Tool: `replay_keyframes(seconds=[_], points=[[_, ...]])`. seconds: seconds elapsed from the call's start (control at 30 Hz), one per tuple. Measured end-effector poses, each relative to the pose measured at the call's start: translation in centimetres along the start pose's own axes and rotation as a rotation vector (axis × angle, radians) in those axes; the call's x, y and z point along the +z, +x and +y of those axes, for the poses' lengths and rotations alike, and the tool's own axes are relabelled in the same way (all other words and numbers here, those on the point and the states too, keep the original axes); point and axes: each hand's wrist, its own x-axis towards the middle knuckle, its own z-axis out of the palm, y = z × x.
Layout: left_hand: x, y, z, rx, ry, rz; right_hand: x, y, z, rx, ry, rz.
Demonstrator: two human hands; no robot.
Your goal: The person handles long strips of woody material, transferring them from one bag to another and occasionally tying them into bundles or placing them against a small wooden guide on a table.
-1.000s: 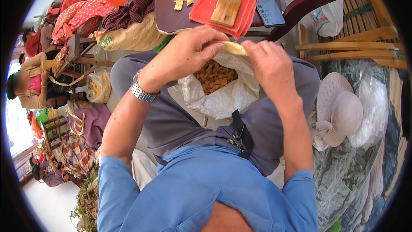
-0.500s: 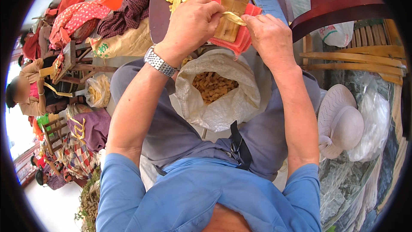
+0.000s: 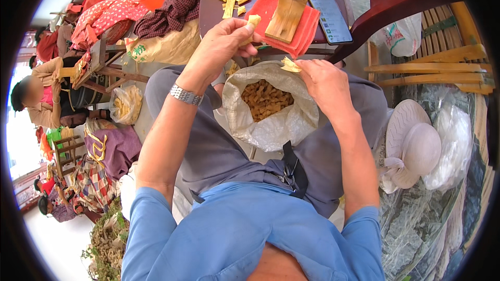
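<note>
Between finger and thumb, my left hand (image 3: 225, 40) grips a pale yellow dried strip (image 3: 253, 20), raised in front of the table's near edge. Lower and to the right, my right hand (image 3: 324, 80) pinches a short pale yellow piece (image 3: 290, 65) above the rim of a white woven sack (image 3: 245, 130). The sack stands between my knees, holding many small brown pieces (image 3: 266, 100). A wooden block (image 3: 287, 14) lies on folded red cloth (image 3: 308, 27) at the table edge, touched by neither hand.
More yellow strips (image 3: 232, 1) lie on the dark table (image 3: 212, 8), and a phone (image 3: 330, 16) rests at its right. A wooden chair (image 3: 427, 67) and a pale sun hat (image 3: 414, 143) are on the right. Another person (image 3: 47, 93) sits at far left.
The yellow strip held between both hands over the wooden block is now in two pieces, one per hand. My left hand has moved left of the block, my right down toward the sack.
</note>
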Motion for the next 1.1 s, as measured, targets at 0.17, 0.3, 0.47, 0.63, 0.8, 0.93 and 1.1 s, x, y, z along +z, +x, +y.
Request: replay_keyframes(seconds=[0.17, 0.3, 0.47, 0.63, 0.8, 0.93, 1.1], points=[[0.8, -3.9, -0.8, -0.011, -0.439, -0.243, -0.7, -2.5, -2.1, 0.604, 0.838, -0.083], [2.1, -5.8, -2.1, -0.004, -0.494, -0.286, -0.8, -4.6, -2.4, 0.692, 1.064, -0.180], [4.4, -7.7, -4.7, 0.105, 0.151, -0.140, 0.3, -6.0, -2.5, 0.700, 1.257, -0.245], [6.2, -8.7, -6.0, 0.060, 0.051, -0.241, 0.9, -5.9, -2.5, 0.594, 1.273, -0.493], [5.9, -8.7, -5.9, -0.052, -0.060, -0.343, 0.4, -5.9, -3.2, 0.564, 1.295, -0.675], [4.1, -7.2, -4.1, 0.002, 0.022, -0.184, 1.0, -5.7, -2.2, 0.508, 1.171, -0.701], [-1.2, -1.8, 0.7, 0.316, -0.005, 0.030, 1.9, -5.6, -1.4, 0.530, 1.038, -0.711]])
